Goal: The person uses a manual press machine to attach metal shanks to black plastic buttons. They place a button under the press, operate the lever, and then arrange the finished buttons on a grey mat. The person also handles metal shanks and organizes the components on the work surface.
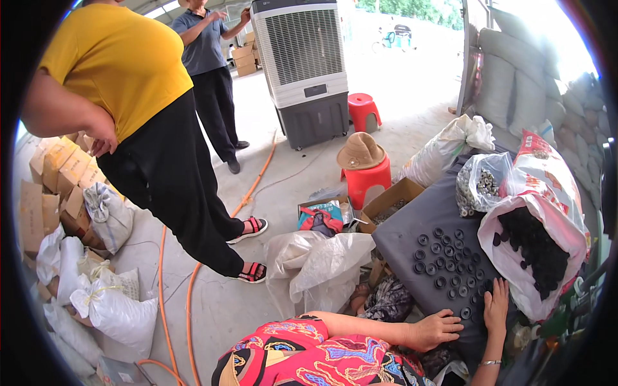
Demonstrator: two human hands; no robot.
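Hands: left (436,329), right (496,305) spread flat on grey board (412,231) among black rings (444,260); concrete floor (386,96).

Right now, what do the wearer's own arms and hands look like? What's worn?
Both forearms are bare, no gloves. The left hand comes off a short sleeve with a bright red floral print in blue, yellow and black. The right hand has a thin silver-coloured bracelet at the wrist. No rings discernible on the fingers.

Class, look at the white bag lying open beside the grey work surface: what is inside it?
The white bag holds a heap of small black round parts. How deep the heap goes is hidden by the bag's sides.
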